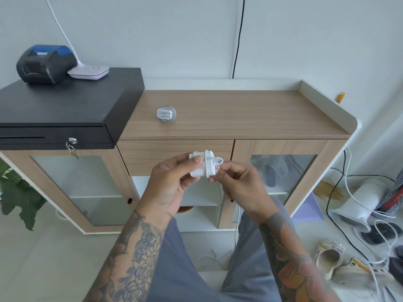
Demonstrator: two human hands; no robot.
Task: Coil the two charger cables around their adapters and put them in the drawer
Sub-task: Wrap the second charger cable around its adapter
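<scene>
Head view: left hand (174, 182) grips the second adapter (201, 165), thumb curled over its top face, fingers underneath; adapter held in front of the closed drawer (174, 156), below the surface (239, 114) edge. Right hand (237, 186) sits just right of it, fingertips pinched at the prong end, apparently on the cable where it leaves the body; the exact pinch point is hidden. Adapter's long axis runs roughly left-right, prongs (219, 161) pointing right toward the right hand. Loose cable (236, 227) hangs down from the hands between the knees, its end trailing on the floor, so my read is that winding here has barely started. Right hand is the nearer one to feed wraps; left just needs to hold the body steady. First charger (166, 114) is already coiled, lying on the surface well apart from both hands, up and to the left. Adapters: white, hard glossy plastic, rounded blocks. Cable: thin, white, limp, likely to spring loose unless the end gets tucked. Surface and drawer front: matte wood-grain laminate; no handle visible on the drawer.
</scene>
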